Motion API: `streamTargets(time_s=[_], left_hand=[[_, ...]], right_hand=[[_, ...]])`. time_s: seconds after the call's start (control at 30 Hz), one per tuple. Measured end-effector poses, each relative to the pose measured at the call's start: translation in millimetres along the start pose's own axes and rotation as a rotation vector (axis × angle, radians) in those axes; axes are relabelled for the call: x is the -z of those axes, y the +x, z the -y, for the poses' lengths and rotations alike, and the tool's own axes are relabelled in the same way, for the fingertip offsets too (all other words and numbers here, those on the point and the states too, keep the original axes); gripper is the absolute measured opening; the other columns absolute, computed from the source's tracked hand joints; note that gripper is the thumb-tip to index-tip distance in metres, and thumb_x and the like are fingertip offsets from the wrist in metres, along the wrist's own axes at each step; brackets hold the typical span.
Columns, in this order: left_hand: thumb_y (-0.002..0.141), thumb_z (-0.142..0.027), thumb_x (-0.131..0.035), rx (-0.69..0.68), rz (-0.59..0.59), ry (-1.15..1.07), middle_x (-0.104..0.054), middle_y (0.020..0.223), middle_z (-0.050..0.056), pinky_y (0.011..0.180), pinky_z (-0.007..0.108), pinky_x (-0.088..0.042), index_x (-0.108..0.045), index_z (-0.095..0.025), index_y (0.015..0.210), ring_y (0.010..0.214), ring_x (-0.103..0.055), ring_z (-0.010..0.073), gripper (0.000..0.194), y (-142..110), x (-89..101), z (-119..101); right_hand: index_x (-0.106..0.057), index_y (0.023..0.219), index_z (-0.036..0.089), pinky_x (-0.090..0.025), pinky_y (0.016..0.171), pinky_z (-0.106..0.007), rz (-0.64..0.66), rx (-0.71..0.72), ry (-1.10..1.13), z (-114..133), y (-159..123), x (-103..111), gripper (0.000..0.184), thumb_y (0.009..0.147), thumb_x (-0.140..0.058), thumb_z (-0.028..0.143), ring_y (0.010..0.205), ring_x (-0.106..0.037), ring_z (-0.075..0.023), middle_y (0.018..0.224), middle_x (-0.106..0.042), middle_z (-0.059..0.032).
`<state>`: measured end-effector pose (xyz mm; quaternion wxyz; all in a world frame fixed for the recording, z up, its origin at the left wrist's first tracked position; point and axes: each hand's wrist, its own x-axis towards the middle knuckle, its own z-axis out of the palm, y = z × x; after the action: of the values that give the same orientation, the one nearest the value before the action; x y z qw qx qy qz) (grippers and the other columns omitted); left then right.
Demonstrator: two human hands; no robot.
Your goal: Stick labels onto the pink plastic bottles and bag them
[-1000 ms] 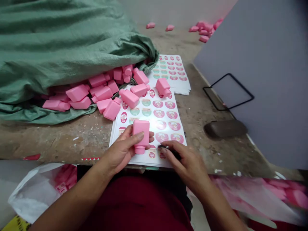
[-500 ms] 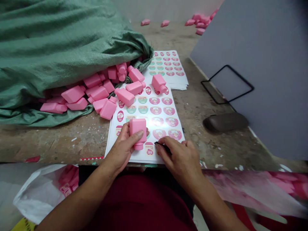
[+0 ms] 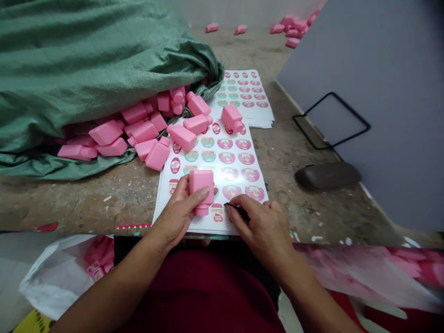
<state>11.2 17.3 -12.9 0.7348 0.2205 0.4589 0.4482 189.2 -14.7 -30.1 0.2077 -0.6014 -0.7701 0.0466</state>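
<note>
A plain pink bottle [image 3: 202, 182] is gripped in my left hand [image 3: 182, 206], its neck pointing toward me, above a sheet of stickers [image 3: 215, 226]. My right hand [image 3: 262, 224] is closed round a thin black tool [image 3: 239, 211]; most of it is hidden by the fingers, so its kind is unclear. The tool's tip sits beside a small "BABY" sticker [image 3: 218, 213] near the sheet's front edge. Pink and green printed labels cover the sheet in rows. One loose pink bottle [image 3: 231, 118] lies on the sheet's far end.
A green woven sack [image 3: 104, 60] spills pink bottles [image 3: 142, 132] at the left. Behind lies another label stack [image 3: 248, 111]. A dark oblong case [image 3: 328, 175] and a black wire frame [image 3: 331, 120] stand right, by a grey panel [image 3: 381, 92]. Below hangs a white bag [image 3: 48, 273].
The whole view has shifted slightly, moving things a little to the right. Both hands keep the same grips, and the bottle and tool stay nearly where they were over the sheet.
</note>
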Motion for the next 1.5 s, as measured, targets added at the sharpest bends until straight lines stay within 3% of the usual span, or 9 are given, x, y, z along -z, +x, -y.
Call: streamTargets(time_s=[0.3,0.53,0.63,0.7,0.83,0.93,1.03,1.2,1.5], left_hand=[[0.077,-0.025,-0.077,0.018,-0.019,-0.053,-0.068,0.112,0.009,0.095,0.036,-0.049,-0.06,-0.019,0.112,0.107,-0.067,0.0236,0.04,1,1.2,-2],[0.084,-0.027,-0.07,0.029,-0.024,-0.138,-0.07,0.108,0.011,0.089,0.038,-0.056,-0.058,-0.017,0.109,0.101,-0.07,0.0247,0.029,5,-0.3,-4],[0.085,-0.026,-0.069,0.034,-0.022,-0.136,-0.071,0.106,0.011,0.087,0.038,-0.057,-0.058,-0.016,0.108,0.097,-0.071,0.0245,0.027,4,-1.2,-4],[0.085,-0.027,-0.069,0.029,-0.02,-0.126,-0.071,0.106,0.012,0.087,0.039,-0.056,-0.058,-0.016,0.109,0.097,-0.071,0.025,0.029,3,-0.8,-4],[0.081,-0.03,-0.073,0.005,-0.003,-0.093,-0.071,0.106,0.011,0.086,0.038,-0.055,-0.057,-0.017,0.109,0.1,-0.07,0.0259,0.035,2,1.5,-3],[0.078,-0.033,-0.077,-0.009,0.013,-0.049,-0.069,0.11,0.009,0.083,0.035,-0.054,-0.057,-0.019,0.11,0.1,-0.069,0.0251,0.04,1,1.6,-2],[0.079,-0.038,-0.077,-0.02,0.039,-0.046,-0.067,0.118,0.007,0.09,0.035,-0.051,-0.056,-0.023,0.119,0.109,-0.065,0.0242,0.047,-3,-0.6,-1],[0.088,-0.056,-0.061,-0.045,0.122,-0.113,-0.063,0.127,0.009,0.105,0.038,-0.042,-0.057,-0.022,0.123,0.125,-0.055,0.0255,0.049,-10,-4.5,3],[0.087,-0.057,-0.062,-0.027,0.12,-0.142,-0.064,0.123,0.012,0.097,0.039,-0.048,-0.058,-0.019,0.121,0.118,-0.057,0.0274,0.051,-11,-8.5,4]], right_hand=[[-0.064,0.084,0.024,-0.035,0.062,-0.031,0.137,-0.174,0.249,-8,2,0,0.02,0.093,-0.052,0.038,0.058,-0.058,-0.0176,0.068,-0.069,0.0004],[-0.061,0.081,0.022,-0.026,0.063,-0.032,-0.018,0.041,-0.031,0,2,0,0.019,0.095,-0.051,0.03,0.051,-0.049,-0.015,0.068,-0.071,0.0009],[-0.061,0.08,0.021,-0.028,0.066,-0.033,-0.031,0.024,-0.053,2,5,-4,0.023,0.095,-0.053,0.036,0.053,-0.053,-0.0153,0.069,-0.072,-0.0009],[-0.061,0.076,0.022,-0.03,0.066,-0.033,0.013,-0.068,0.044,1,7,-4,0.026,0.092,-0.055,0.041,0.053,-0.053,-0.0154,0.066,-0.069,-0.0008],[-0.055,0.067,0.022,-0.035,0.055,-0.028,0.163,-0.383,0.607,-3,15,8,0.03,0.083,-0.062,0.047,0.052,-0.049,-0.0134,0.058,-0.058,0.0022],[-0.055,0.065,0.022,-0.033,0.048,-0.025,0.163,-0.521,0.882,-2,23,23,0.031,0.076,-0.067,0.048,0.048,-0.044,-0.0114,0.052,-0.05,0.0043],[-0.055,0.063,0.021,-0.034,0.046,-0.024,0.15,-0.494,0.936,4,31,34,0.032,0.074,-0.07,0.047,0.046,-0.043,-0.0103,0.05,-0.05,0.0043],[-0.056,0.064,0.021,-0.036,0.043,-0.022,0.132,-0.455,0.996,15,38,32,0.03,0.075,-0.072,0.045,0.044,-0.044,-0.009,0.052,-0.049,0.0052],[-0.056,0.065,0.021,-0.037,0.041,-0.021,0.13,-0.495,0.996,17,39,29,0.029,0.076,-0.07,0.044,0.045,-0.042,-0.0081,0.055,-0.05,0.0052]])
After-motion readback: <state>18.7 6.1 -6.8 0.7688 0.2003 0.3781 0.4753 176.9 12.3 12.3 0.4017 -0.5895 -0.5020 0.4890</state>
